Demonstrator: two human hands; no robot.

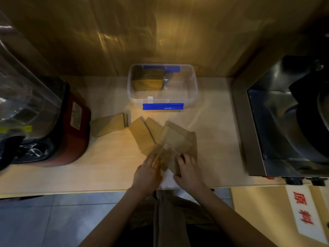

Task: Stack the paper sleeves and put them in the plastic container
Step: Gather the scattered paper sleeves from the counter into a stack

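Observation:
Several brown paper sleeves (160, 136) lie fanned out on the wooden counter in front of me. My left hand (148, 172) and my right hand (188, 172) press in on the near ends of these sleeves from either side, fingers curled on the paper. A separate small bundle of sleeves (110, 125) lies to the left. Behind them stands the clear plastic container (193, 90) with blue clips, open, with a stack of sleeves (147, 81) standing in its left half.
A red-based blender (58, 125) with a clear jar fills the left of the counter. A steel machine (284, 122) stands at the right. A wooden wall (160, 32) backs the counter (106, 172), whose front edge runs just under my wrists.

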